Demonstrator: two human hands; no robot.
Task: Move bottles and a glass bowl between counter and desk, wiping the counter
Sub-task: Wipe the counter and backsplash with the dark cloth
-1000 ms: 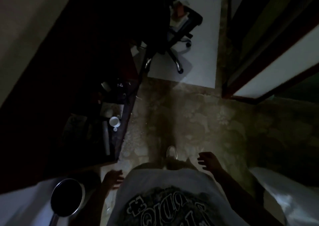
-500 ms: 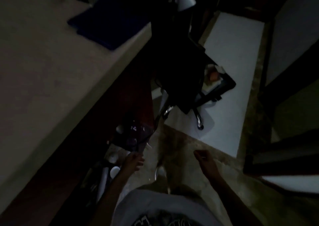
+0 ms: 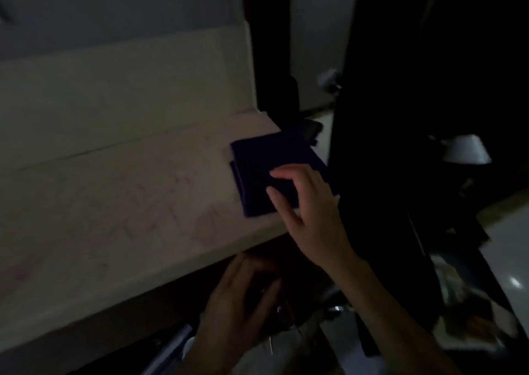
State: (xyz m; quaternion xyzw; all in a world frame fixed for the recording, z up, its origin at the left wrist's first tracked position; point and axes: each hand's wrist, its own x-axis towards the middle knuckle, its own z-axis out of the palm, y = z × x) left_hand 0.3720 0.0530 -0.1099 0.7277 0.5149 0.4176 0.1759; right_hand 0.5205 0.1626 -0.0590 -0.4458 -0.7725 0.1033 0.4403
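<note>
Right hand above dark folded cloth on desk, grip apart; left hand below desk edge, grip unclear.

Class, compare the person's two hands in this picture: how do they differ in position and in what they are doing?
The right hand reaches over the pale counter, fingers spread above a folded dark cloth; the left hand hangs lower, below the counter's edge. The right hand is fairly well lit; the left hand is in shadow, its fingers curled, and whether it holds anything is too dark to tell. Both are bare.
</note>
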